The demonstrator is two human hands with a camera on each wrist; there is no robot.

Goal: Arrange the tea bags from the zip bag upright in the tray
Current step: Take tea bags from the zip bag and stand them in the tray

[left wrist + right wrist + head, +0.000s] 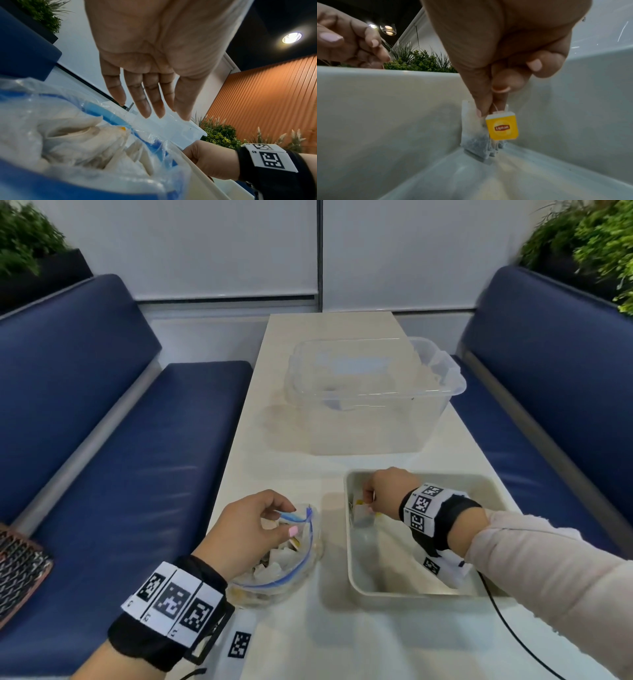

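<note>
Fingers [478, 112] of the right hand [387, 489] pinch a white paper tea bag [474, 136] with yellow tag upright in the shallow grey tray's [356, 577] far-left corner, best released gently against the wall, while the left hand [246, 529] hovers relaxed over the clear blue-sealed zip bag [284, 573].

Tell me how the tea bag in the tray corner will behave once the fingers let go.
The tea bag looks thin and limp, its paper creased, so it will probably slump unless the tray wall props it. It seems very light: the right hand holds it by a fingertip pinch alone. The dangling yellow tag may tug it sideways.
</note>
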